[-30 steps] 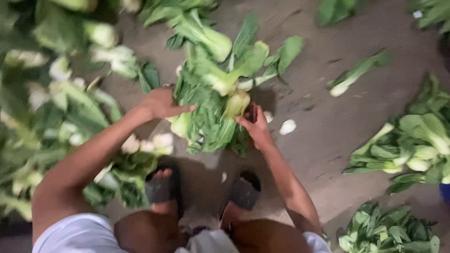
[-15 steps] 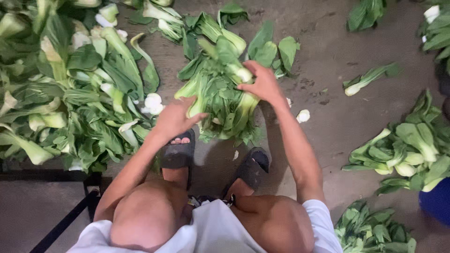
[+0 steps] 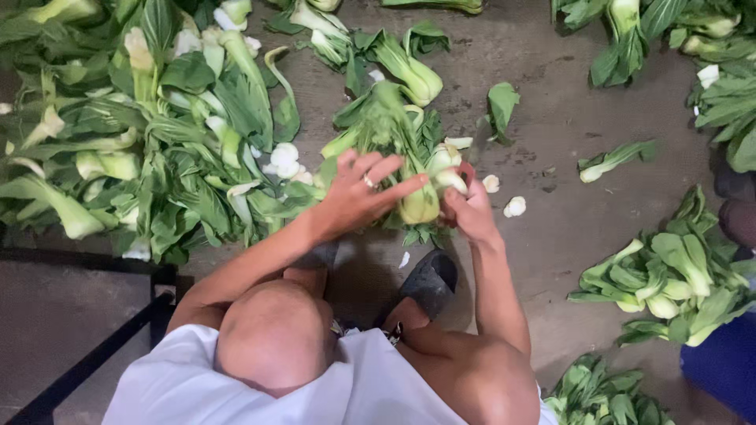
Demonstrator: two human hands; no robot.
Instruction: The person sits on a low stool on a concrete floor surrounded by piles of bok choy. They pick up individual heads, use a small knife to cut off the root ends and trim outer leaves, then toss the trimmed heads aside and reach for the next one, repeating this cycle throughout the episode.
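I squat on a concrete floor over a bunch of bok choy (image 3: 383, 130) lying in front of my feet. My left hand (image 3: 356, 195), a ring on one finger, lies over the stalks with its fingers spread and holds them together. My right hand (image 3: 469, 209) grips the pale stem ends (image 3: 421, 206) of the same bunch from the right. Small white cut-off stem pieces (image 3: 513, 207) lie just right of my right hand.
A large heap of bok choy (image 3: 142, 134) fills the left. More heads lie at the top (image 3: 405, 67), a pile sits at the right (image 3: 669, 275) and another at the bottom right (image 3: 606, 393). A black frame (image 3: 118, 338) is at the lower left, a blue container (image 3: 720, 370) at the right edge.
Both hands have drawn the bunch closer to my feet. My right hand slid from the leaves down to the stem ends, and my left hand now spreads over the stalks.
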